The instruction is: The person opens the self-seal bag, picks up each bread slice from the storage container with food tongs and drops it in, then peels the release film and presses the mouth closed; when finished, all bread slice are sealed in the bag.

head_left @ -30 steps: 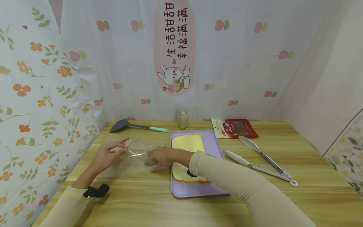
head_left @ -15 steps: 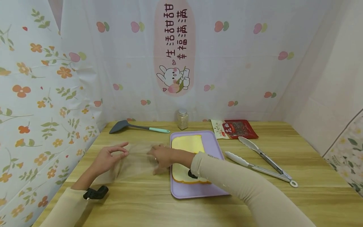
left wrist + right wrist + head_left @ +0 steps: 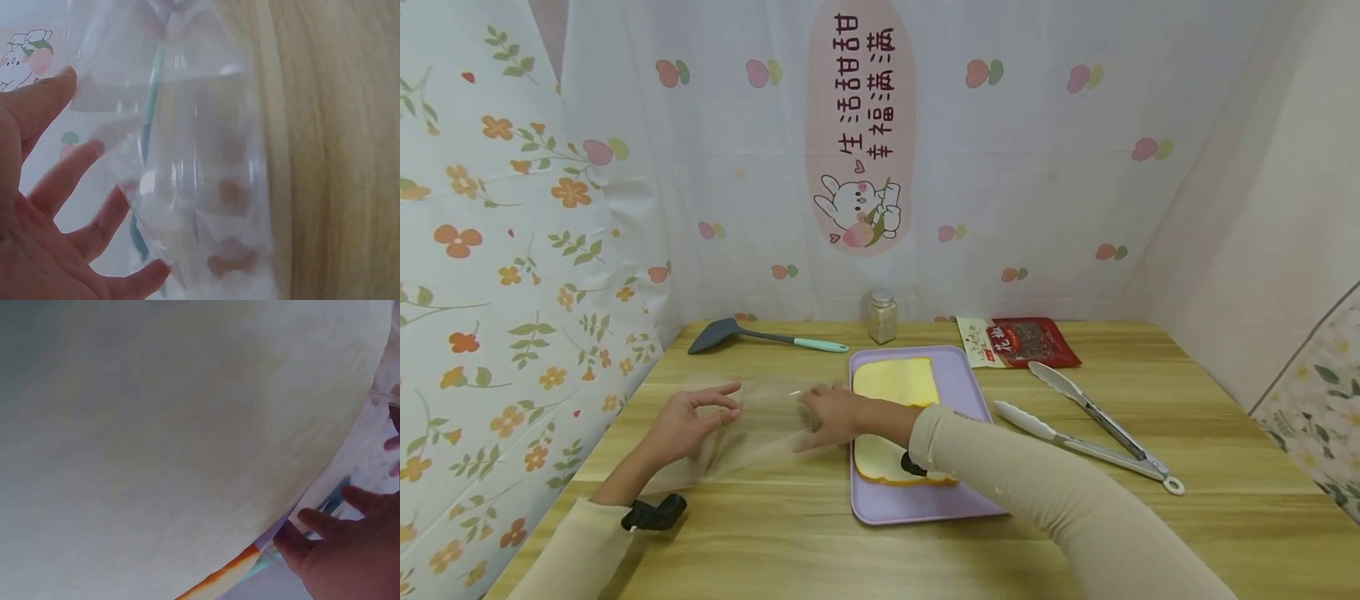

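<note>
A clear plastic sheet or bag [image 3: 206,144] stretches between my two hands above the table; its exact kind is hard to make out. My left hand [image 3: 688,425] is at its left side, fingers spread and fingertips against the film in the left wrist view. At the other end is my right hand [image 3: 835,415], reaching over the tray, its fingers [image 3: 325,525] spread apart in the right wrist view. Under the right forearm, a purple tray [image 3: 925,504] bears a yellow slice [image 3: 895,379] and a pale bread slice [image 3: 880,458], partly hidden by the sleeve.
Behind the hands lies a spatula [image 3: 718,335] with a mint handle. A small glass jar [image 3: 883,318] stands at the back. Right of the tray are a red-and-white packet [image 3: 1022,342] and spread tongs [image 3: 1105,450]. Printed curtains [image 3: 1000,167] border the table.
The film has shifted and its bright glare is mostly gone. My right hand's fingers have spread slightly and moved a little to the right; my left hand has barely moved.
</note>
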Available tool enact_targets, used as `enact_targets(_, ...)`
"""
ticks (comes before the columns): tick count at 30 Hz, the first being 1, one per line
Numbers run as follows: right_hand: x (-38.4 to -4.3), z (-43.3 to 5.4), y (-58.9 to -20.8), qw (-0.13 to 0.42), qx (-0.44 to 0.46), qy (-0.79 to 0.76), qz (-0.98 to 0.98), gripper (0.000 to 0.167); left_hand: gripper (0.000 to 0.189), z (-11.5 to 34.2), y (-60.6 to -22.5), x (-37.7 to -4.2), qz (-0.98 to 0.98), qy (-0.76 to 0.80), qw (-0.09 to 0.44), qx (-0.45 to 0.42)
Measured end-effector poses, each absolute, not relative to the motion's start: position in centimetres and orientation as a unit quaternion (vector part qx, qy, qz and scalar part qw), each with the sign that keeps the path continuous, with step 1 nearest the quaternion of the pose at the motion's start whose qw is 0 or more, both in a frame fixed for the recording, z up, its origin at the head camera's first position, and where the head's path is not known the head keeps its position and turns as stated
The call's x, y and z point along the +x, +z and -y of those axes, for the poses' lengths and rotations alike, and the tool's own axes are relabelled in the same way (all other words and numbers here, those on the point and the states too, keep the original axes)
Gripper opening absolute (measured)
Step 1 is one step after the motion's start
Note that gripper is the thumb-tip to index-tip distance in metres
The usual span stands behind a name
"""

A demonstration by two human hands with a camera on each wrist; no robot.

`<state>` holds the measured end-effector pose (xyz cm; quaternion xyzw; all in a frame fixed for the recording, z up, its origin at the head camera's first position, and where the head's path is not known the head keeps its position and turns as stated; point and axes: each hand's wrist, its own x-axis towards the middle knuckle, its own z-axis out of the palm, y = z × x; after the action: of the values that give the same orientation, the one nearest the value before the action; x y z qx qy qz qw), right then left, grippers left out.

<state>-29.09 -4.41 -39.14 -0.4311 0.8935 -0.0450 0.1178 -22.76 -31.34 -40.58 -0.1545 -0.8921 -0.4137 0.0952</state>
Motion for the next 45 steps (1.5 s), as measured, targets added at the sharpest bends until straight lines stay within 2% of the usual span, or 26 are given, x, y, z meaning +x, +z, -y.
enact_targets(7, -28.7, 4.2, -39.2, 0.12, -0.394, -0.064, -0.909, 0.105, 0.013, 31.1, -40.5, -22.7, 0.893, -0.416, 0.086, -0.151)
enact_targets(14, -28.5, 4.1, -39.1, 0.142, -0.397, -0.032, -0.906, 0.113, 0.01, 31.0, -41.0, -22.9, 0.892, -0.412, 0.091, -0.163)
enact_targets(19, -28.3, 4.0, -39.0, 0.138, -0.414, -0.036, -0.899, 0.111, 0.011, 31.0, -41.2, -22.7, 0.885, -0.427, 0.083, -0.169)
enact_targets(24, -28.3, 3.1, -38.5, 0.131, -0.413, -0.039, -0.9, 0.099, 0.011, 30.8, -41.2, -22.6, 0.883, -0.426, 0.091, -0.177)
enact_targets(33, -27.6, 0.1, -37.3, 0.093, -0.423, -0.063, -0.899, 0.087, 0.009, 30.5, -41.1, -22.4, 0.882, -0.429, 0.095, -0.17)
enact_targets(45, -26.8, -4.0, -36.2, 0.113, -0.42, -0.171, -0.884, 0.083, 0.011, 30.8, -41.3, -22.5, 0.877, -0.44, 0.09, -0.172)
